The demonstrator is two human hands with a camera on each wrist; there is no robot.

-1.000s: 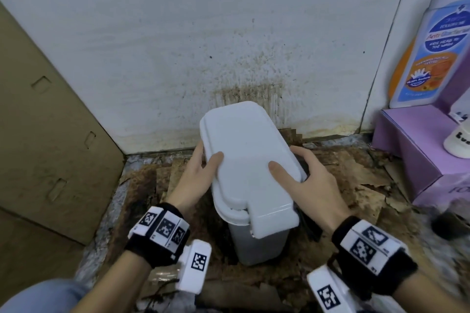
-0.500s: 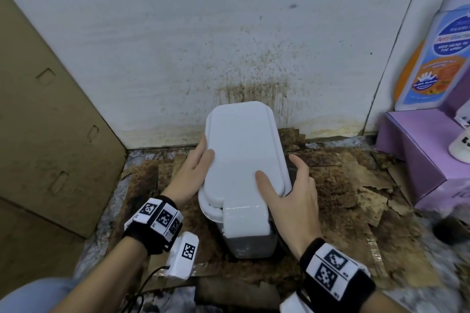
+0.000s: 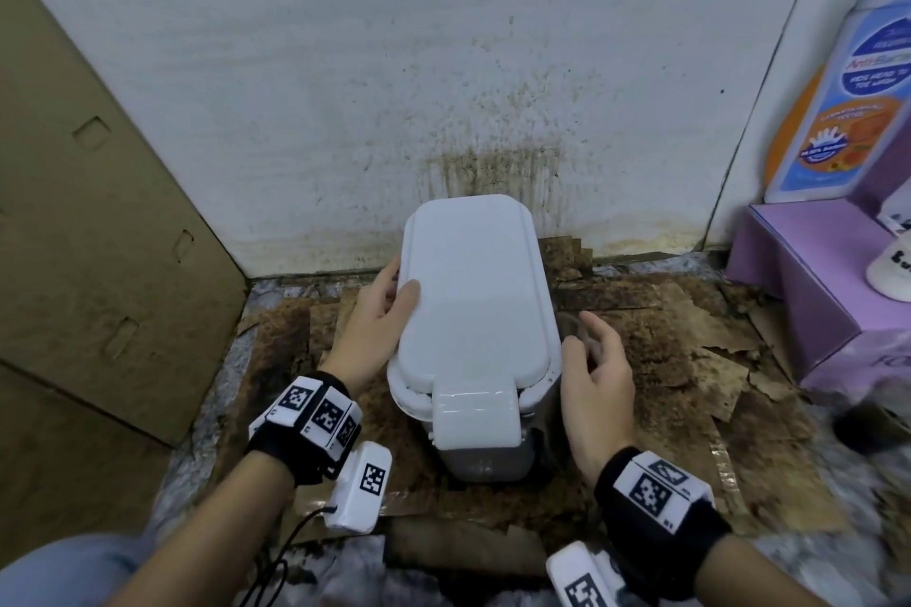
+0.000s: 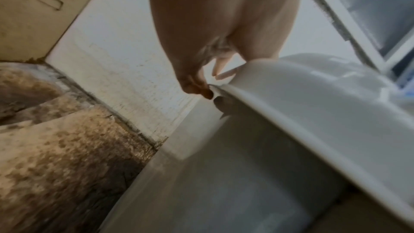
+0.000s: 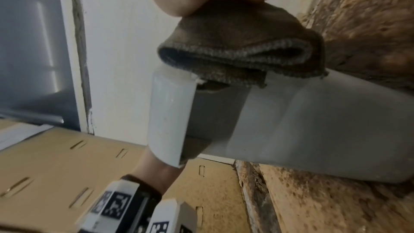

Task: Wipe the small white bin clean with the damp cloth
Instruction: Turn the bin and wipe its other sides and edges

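Left grip (image 3: 382, 315): thumb over the lid edge, fingers on the left flank of the bin (image 3: 473, 306), steadying it. Right grip (image 3: 594, 372): fingers curled round a folded cloth (image 5: 241, 54), pressed to the bin's right side just under the lid rim. Bin stands between the two grips on stained cardboard (image 3: 655, 335), back against the wall (image 3: 394, 64). Judged light, hollow, smooth plastic, prone to slide or tip; brace at the lid rim. Cloth soft, limp.
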